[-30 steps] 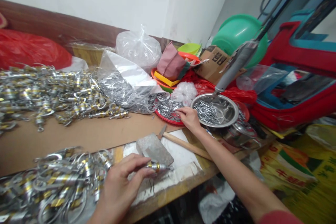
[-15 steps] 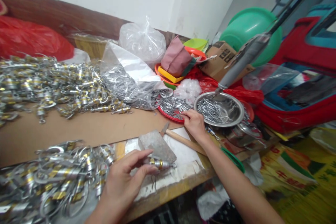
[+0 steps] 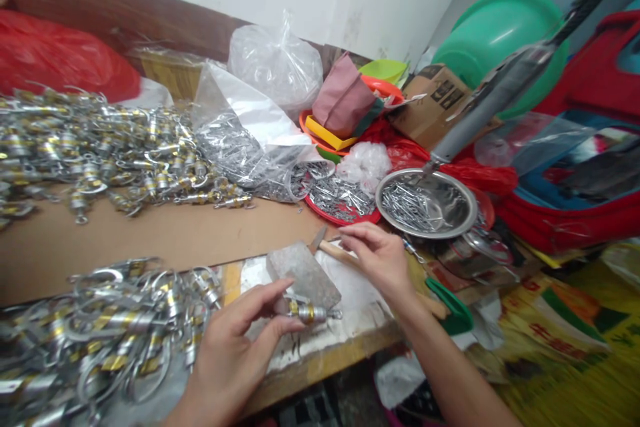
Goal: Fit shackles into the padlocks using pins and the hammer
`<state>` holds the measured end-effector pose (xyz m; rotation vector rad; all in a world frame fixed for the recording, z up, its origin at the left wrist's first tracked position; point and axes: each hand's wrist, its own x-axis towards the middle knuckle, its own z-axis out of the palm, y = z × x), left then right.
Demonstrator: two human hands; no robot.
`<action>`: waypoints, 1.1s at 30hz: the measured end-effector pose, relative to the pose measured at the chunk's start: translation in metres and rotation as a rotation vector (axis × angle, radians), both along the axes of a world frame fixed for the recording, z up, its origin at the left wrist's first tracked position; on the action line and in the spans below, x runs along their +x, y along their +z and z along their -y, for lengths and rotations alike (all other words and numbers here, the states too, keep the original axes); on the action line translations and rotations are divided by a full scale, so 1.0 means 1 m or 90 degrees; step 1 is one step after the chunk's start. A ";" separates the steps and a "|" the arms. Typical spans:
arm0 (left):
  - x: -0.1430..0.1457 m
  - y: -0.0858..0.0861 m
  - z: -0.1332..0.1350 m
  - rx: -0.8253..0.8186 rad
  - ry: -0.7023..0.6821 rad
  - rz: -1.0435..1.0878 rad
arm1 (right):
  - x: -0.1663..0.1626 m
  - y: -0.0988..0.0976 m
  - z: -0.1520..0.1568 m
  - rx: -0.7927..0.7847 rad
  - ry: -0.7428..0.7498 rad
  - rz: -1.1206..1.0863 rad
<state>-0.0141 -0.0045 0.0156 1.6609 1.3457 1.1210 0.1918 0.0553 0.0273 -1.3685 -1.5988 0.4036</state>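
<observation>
My left hand (image 3: pixel 237 337) is closed around a small silver metal fitting with a brass-coloured band (image 3: pixel 311 313), its ringed end pointing right. Just behind the fitting lies a grey stone block (image 3: pixel 306 272), with white paper (image 3: pixel 360 307) under it. Thumb and fingertips pinched together, my right hand (image 3: pixel 383 261) hovers above the wooden handle of a hammer (image 3: pixel 333 252); whatever it grips is too small to make out. Beyond that hand, thin metal pins fill a red plate (image 3: pixel 345 219), and more lie in a steel bowl (image 3: pixel 465 223).
Finished-looking fittings are heaped at the near left (image 3: pixel 115 340) and far left (image 3: pixel 100 153) of a brown cardboard sheet (image 3: pixel 165 237). A clear bag of pins (image 3: pixel 240 153) leans behind. A grey rod-like tool (image 3: pixel 490 103) slants over the bowl; a green dish (image 3: pixel 453 313) sits at right.
My right hand has come away from the red plate of pins, back toward the stone block. My left hand keeps the fitting in nearly the same place. The view has shifted slightly.
</observation>
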 end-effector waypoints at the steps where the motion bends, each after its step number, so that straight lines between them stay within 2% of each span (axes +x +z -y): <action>1: 0.000 0.000 0.000 0.017 0.004 -0.003 | -0.009 0.005 0.013 -0.003 0.057 -0.027; 3: 0.001 0.000 0.000 0.058 0.011 -0.009 | -0.025 0.012 0.037 -0.001 0.149 -0.060; 5: 0.002 0.000 0.000 0.091 0.015 -0.021 | -0.036 0.015 0.053 0.000 0.198 -0.084; 11: 0.000 0.004 0.003 0.144 -0.002 -0.041 | -0.046 0.010 0.065 -0.021 0.216 -0.152; 14: -0.001 0.009 0.002 0.173 -0.015 -0.028 | -0.046 0.008 0.066 -0.064 0.189 -0.167; 17: 0.000 0.013 0.002 0.148 -0.059 -0.008 | -0.045 0.008 0.070 -0.093 0.175 -0.173; 20: -0.001 0.017 0.004 0.062 -0.094 0.030 | -0.042 0.008 0.075 -0.089 0.197 -0.183; 23: -0.004 0.020 0.006 -0.020 -0.065 0.094 | -0.038 0.006 0.079 -0.013 0.219 -0.120; 27: -0.007 0.028 0.006 -0.078 -0.081 0.062 | -0.034 0.003 0.081 0.197 0.275 0.084; 30: -0.006 0.031 0.005 -0.058 -0.111 -0.007 | -0.031 0.003 0.078 0.279 0.284 0.160; 33: -0.005 0.031 0.004 0.024 -0.086 -0.044 | -0.030 0.004 0.077 0.295 0.280 0.177</action>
